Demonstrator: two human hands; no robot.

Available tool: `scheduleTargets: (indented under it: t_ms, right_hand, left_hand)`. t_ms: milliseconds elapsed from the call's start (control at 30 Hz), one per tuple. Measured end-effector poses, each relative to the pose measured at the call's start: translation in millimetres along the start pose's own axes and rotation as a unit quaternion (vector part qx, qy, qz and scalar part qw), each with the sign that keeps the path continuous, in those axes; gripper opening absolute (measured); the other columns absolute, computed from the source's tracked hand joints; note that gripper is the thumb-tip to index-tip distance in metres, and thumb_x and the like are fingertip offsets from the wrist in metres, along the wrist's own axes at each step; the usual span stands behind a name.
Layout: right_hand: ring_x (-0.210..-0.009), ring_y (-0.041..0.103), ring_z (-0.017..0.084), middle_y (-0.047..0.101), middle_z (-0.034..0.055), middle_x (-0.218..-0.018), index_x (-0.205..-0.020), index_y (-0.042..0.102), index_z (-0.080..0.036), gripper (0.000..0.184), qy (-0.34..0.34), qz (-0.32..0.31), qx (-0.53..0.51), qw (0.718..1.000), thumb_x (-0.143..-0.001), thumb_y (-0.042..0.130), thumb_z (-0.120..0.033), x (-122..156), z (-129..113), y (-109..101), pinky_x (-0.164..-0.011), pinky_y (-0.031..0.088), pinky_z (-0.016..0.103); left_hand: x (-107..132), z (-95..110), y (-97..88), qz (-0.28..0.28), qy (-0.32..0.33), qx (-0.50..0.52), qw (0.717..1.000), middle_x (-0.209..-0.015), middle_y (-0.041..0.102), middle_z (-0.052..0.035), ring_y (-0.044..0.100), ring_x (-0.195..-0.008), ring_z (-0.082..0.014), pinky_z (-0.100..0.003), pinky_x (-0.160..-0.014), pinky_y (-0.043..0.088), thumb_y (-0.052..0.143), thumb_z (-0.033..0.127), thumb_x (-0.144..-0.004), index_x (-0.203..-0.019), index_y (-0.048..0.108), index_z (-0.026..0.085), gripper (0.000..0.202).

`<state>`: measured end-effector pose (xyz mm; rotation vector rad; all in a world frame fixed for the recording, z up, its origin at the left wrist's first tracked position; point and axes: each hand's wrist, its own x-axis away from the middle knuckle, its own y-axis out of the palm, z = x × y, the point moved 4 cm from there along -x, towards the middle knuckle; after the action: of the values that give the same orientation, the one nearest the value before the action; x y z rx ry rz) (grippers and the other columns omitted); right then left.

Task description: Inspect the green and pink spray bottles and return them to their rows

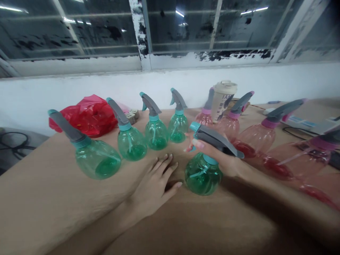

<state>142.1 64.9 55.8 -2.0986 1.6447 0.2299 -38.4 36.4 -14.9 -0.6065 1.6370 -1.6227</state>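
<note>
My right hand (215, 152) is wrapped round the neck of a green spray bottle (203, 177), which has a grey and teal trigger head and green liquid inside. Palm down on the tabletop (159, 226), my left hand (156, 180) lies with its fingers stretched out, just left of that bottle and holding nothing. Beyond it, several other green spray bottles stand in a curved row, among them one at the far left (95, 159), another beside it (132, 143), a third (156, 132) and one further right (177, 125).
Several pink spray bottles (259, 136) with red liquid stand at the right. Behind them is a lidded paper cup (224, 99). A red plastic bag (90, 115) lies at the back left near the white wall (106, 85). Dark cables (16, 145) hang past the left table edge.
</note>
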Motion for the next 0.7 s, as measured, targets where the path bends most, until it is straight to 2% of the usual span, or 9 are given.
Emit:
scheduleTargets:
  t_ms: [200,400,567,700]
  right_hand:
    - [-0.068,0.056,0.015,0.058,-0.0024,-0.069,-0.079,0.063,-0.025,0.023,-0.013,-0.012,-0.038,0.999,-0.084,0.057,-0.047,-1.0,0.3,2.1,-0.074,0.046,0.032]
    - [-0.066,0.054,0.013,0.057,-0.0042,-0.069,-0.096,0.062,-0.027,0.021,0.0,-0.023,-0.056,0.998,-0.083,0.06,-0.043,0.4,-5.6,6.6,-0.077,0.043,0.032]
    - [-0.07,0.055,0.014,0.061,-0.0026,-0.079,-0.098,0.062,-0.027,0.023,-0.002,-0.028,-0.061,0.998,-0.081,0.062,-0.044,2.2,-5.8,7.0,-0.074,0.044,0.031]
    - [-0.067,0.054,0.013,0.061,-0.0024,-0.079,-0.1,0.061,-0.027,0.025,0.003,-0.034,-0.064,0.997,-0.082,0.062,-0.044,1.5,-3.8,7.6,-0.071,0.044,0.031]
  left_hand:
    - [0.1,-0.8,1.3,0.005,0.0,-0.006,1.0,-0.147,0.036,-0.0102,0.032,-0.135,-0.0263,-0.047,-0.111,0.026,0.038,0.052,-0.093,-0.135,0.044,0.016,0.055]
    - [-0.6,-1.1,1.5,-0.003,0.001,-0.013,1.0,-0.148,0.036,-0.0117,0.034,-0.134,-0.0274,-0.048,-0.111,0.027,0.038,0.052,-0.093,-0.137,0.042,0.014,0.058]
    - [-0.7,0.1,-0.3,-0.009,-0.002,-0.011,1.0,-0.147,0.036,-0.0116,0.034,-0.134,-0.0274,-0.048,-0.111,0.028,0.038,0.052,-0.093,-0.136,0.044,0.014,0.057]
    - [0.1,-0.1,0.5,-0.002,-0.003,-0.005,1.0,-0.147,0.037,-0.0109,0.034,-0.134,-0.027,-0.047,-0.111,0.028,0.039,0.052,-0.093,-0.136,0.043,0.015,0.057]
